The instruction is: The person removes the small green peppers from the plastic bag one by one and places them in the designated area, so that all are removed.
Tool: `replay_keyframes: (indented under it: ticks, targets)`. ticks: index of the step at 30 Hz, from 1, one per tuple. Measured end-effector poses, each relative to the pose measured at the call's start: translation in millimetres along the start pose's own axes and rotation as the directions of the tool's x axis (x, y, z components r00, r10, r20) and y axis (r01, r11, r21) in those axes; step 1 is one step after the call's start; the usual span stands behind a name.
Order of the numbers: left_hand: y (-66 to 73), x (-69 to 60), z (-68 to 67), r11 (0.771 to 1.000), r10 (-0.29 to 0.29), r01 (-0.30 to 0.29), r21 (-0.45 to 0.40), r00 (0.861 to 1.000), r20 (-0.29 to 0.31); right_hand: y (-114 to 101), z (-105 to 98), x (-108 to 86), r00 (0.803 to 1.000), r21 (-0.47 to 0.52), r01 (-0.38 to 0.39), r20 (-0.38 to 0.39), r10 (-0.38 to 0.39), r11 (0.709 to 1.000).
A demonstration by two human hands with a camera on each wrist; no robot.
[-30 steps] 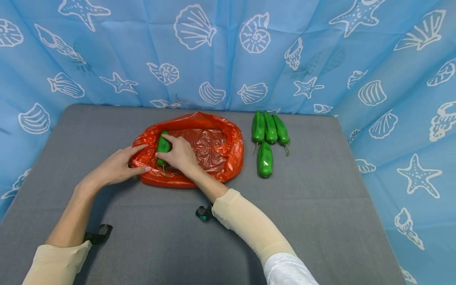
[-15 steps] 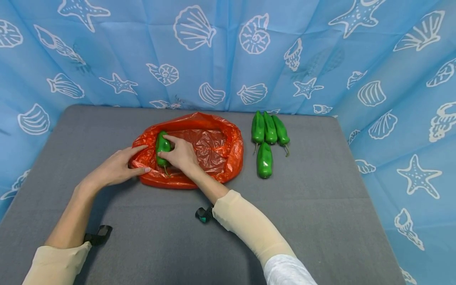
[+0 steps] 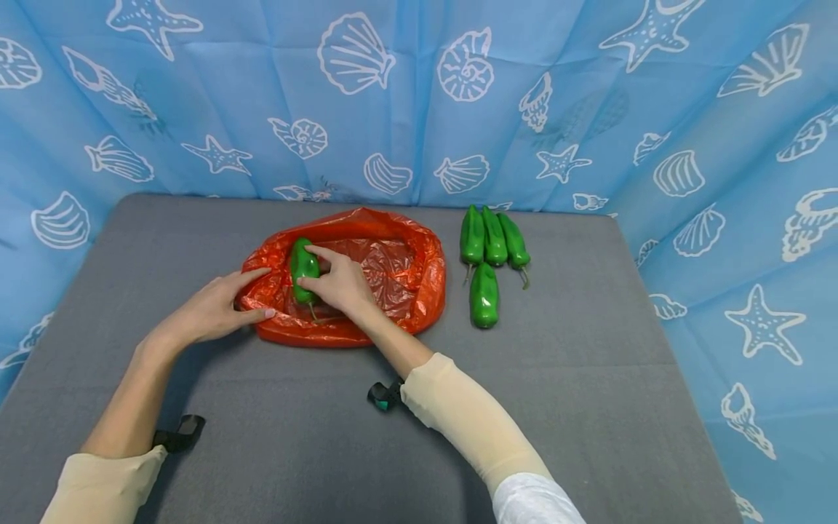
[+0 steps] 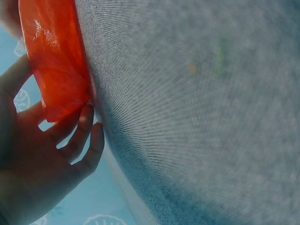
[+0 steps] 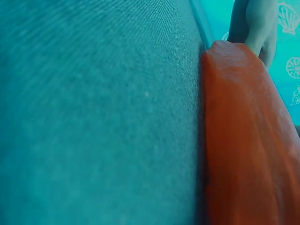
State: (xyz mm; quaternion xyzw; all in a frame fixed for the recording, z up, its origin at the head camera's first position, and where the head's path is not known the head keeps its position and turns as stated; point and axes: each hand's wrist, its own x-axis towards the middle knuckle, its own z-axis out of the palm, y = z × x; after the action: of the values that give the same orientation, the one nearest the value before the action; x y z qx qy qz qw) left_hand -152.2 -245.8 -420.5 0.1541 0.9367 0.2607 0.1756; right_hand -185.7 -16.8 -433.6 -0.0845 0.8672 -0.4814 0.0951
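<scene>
A red plastic bag (image 3: 428,287) lies on the table with its mouth spread wide and its rim rolled back. My left hand (image 3: 212,309) holds its left end; in the left wrist view, the thumb and fingers of that hand (image 4: 51,154) lie around the end of the bag (image 4: 58,56). Inside the bag, at its left side, is a green pepper (image 3: 302,271) with its stem toward me. My right hand (image 3: 343,282) pinches this pepper between thumb and fingers. From the right wrist, the bag's side (image 5: 239,136) hides the pepper and the right fingers.
Right of the bag, three green peppers (image 3: 494,240) lie side by side at the back, with one more pepper (image 3: 484,297) in front of them. A grey cloth covers the table (image 3: 576,378). Behind it hangs a blue curtain (image 3: 406,109) with white shell prints.
The right hand has shifted slightly to the right, and the pepper it pinches has moved a little the same way. My left hand stays where it was on the bag.
</scene>
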Motion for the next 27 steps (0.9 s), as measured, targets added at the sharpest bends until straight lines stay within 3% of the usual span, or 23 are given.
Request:
replay_keyframes:
  ticks: [6,27]
  targets:
    - [0.1,-0.3,1.7,1.000,-0.015,0.015,-0.005,1.000,0.008,5,-5,-3.4,1.000,0.127,-0.003,0.001,0.003,0.992]
    - [0.7,-0.8,0.8,1.000,-0.016,0.016,-0.010,1.000,0.008,17,-44,-14.2,1.000,0.222,-0.005,0.017,0.002,0.975]
